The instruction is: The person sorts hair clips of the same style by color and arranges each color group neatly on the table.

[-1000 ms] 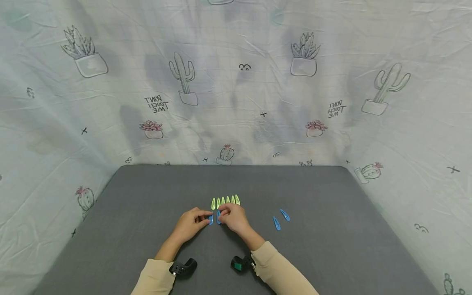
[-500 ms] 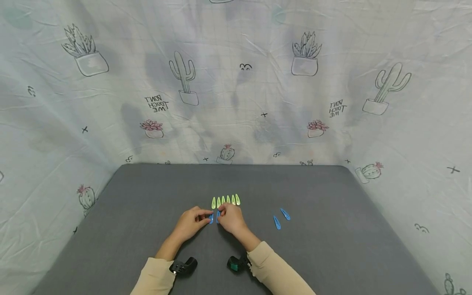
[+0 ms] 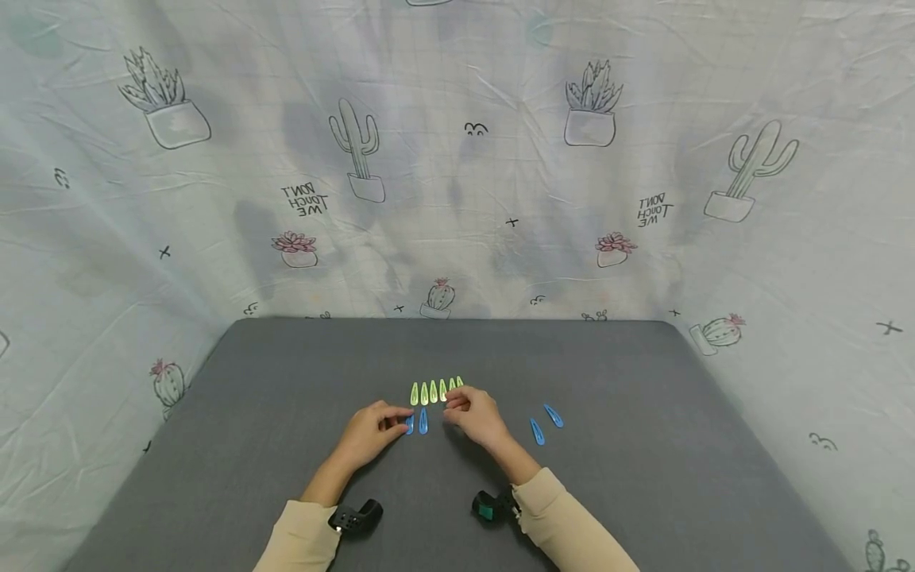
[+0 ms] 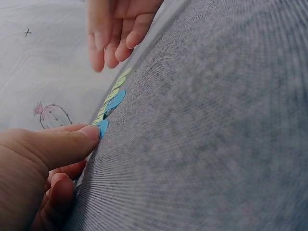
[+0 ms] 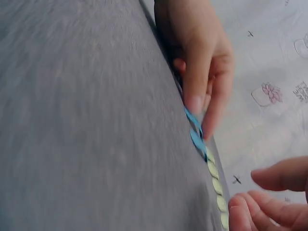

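Observation:
My left hand (image 3: 370, 435) pinches a blue snap hair clip (image 4: 103, 128) between thumb and forefinger, at the left end of a short blue row on the grey table. Beside it lies a second blue hair clip (image 3: 423, 421), parallel and untouched. Just beyond them, several yellow-green hair clips (image 3: 433, 392) stand side by side in a row. My right hand (image 3: 477, 416) hovers to the right of the blue pair, fingers loosely bent and thumb apart, holding nothing; it covers part of the green row's right end in the head view.
Off to the right lie two more blue hair clips, a nearer one (image 3: 537, 431) and a farther one (image 3: 554, 415), both slanted. The grey table (image 3: 322, 357) ends at a white curtain (image 3: 429, 159) printed with cacti. Each wrist wears a black camera band.
My right hand has let go of the second blue hair clip and moved off to the right, leaving that clip in full view. The left hand keeps its place.

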